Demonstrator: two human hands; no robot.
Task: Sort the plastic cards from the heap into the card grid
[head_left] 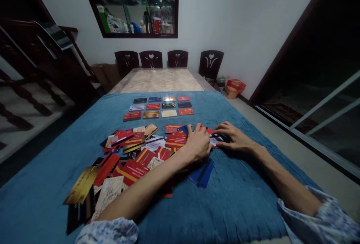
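Note:
My left hand [198,142] lies over the right side of a loose heap of bank-style cards [133,170], its fingers apart and touching the cards below. Just to its right, my right hand [234,136] has its thumb and fingers curved around the edges of a few cards, among them a white card with a dark stripe [216,139]. Part of those cards is hidden by both hands. Blue cards with a black stripe [201,172] stick out below my left wrist. My left forearm covers part of the heap. Beyond it, several cards [153,106] lie in three neat rows.
A blue cloth [239,202] covers the near part of the table; farther off, its marbled top [165,80] shows. Dark chairs [211,64] stand at the far end. A red-topped container [234,88] sits on the floor to the right. Stair railings [42,75] rise at the left.

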